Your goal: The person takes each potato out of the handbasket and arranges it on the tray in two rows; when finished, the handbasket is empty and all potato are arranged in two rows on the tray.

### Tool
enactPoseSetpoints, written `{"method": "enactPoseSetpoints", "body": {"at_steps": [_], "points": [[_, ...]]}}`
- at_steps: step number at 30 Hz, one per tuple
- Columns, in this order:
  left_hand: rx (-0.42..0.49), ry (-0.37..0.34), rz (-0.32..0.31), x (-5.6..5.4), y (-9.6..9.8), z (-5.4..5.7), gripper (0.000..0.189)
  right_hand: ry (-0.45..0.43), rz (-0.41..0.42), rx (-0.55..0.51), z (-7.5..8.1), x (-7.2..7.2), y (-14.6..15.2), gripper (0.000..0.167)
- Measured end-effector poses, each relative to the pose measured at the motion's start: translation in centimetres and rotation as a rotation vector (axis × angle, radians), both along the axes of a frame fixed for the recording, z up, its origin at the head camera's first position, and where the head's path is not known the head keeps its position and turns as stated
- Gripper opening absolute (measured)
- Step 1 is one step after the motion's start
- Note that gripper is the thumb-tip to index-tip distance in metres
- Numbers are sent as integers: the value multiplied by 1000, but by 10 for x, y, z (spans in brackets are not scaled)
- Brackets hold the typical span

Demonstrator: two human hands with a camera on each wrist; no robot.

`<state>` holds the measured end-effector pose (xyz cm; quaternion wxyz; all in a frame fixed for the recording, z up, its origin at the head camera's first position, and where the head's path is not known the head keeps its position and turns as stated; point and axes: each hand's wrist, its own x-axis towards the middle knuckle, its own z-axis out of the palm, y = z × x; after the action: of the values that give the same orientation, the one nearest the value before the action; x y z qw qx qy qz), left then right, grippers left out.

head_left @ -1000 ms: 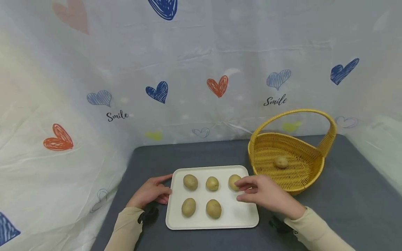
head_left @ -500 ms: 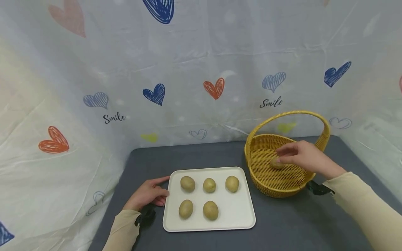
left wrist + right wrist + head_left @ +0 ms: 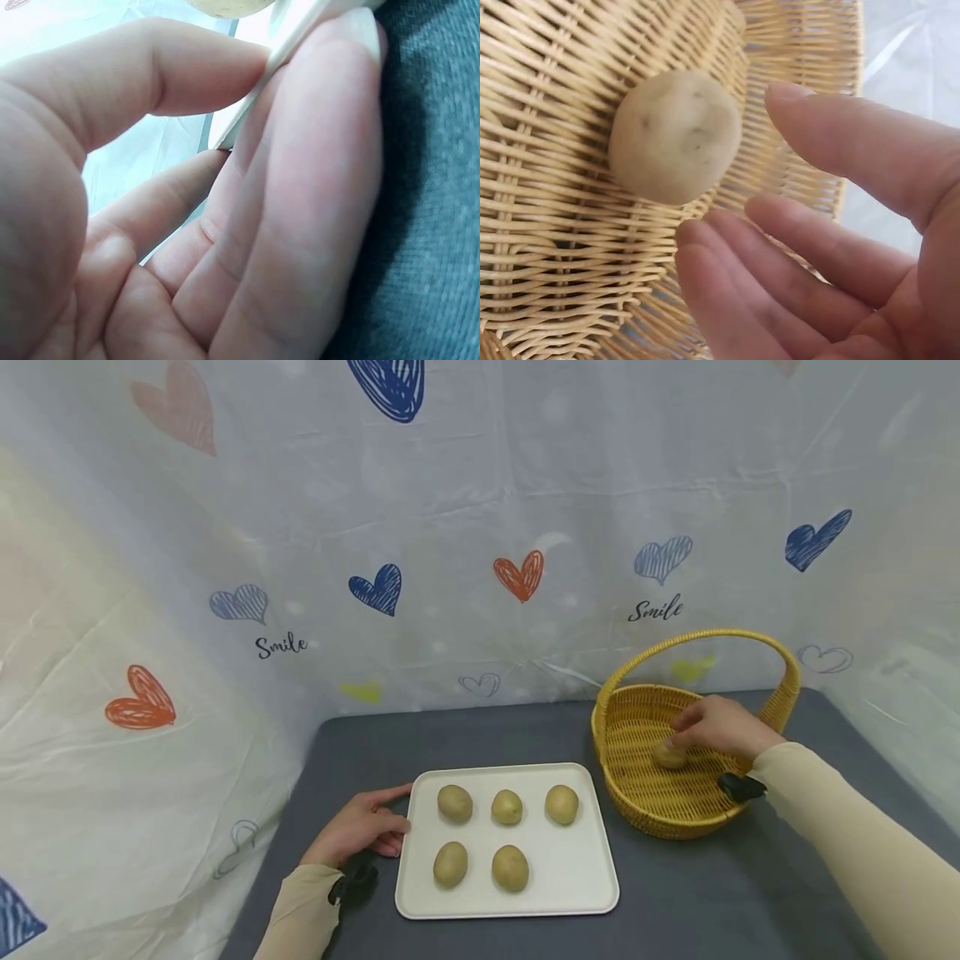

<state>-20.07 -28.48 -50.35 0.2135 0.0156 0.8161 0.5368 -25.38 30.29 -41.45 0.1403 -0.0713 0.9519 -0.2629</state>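
Observation:
My left hand (image 3: 358, 828) pinches the left edge of a white tray (image 3: 566, 872), thumb on top and fingers underneath in the left wrist view. On the tray lie potatoes, three in the far row and two in the near row, including one potato (image 3: 562, 804) at far right. A yellow wicker basket (image 3: 667, 817) with a tall handle stands to the tray's right. Inside it rests one potato (image 3: 676, 138). My right hand (image 3: 722, 725) reaches in over the basket's right side. Its fingers, loosely bent, stay just apart from that potato in the right wrist view.
A dark grey cloth (image 3: 450, 739) covers the table. Behind and to both sides hangs a white curtain (image 3: 435, 485) printed with hearts. The basket's handle (image 3: 705, 635) arches up close behind my right hand.
My right hand has gone from the tray's far right potato over to the basket and now hovers by the potato there. The left hand stays on the tray.

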Motion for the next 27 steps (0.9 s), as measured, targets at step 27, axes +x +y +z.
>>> {"method": "enactPoseSetpoints", "body": {"at_steps": [27], "points": [[-1,-2,22,0,-1,-4,78,-88,75,-1,-11,-11,-2,44]]}}
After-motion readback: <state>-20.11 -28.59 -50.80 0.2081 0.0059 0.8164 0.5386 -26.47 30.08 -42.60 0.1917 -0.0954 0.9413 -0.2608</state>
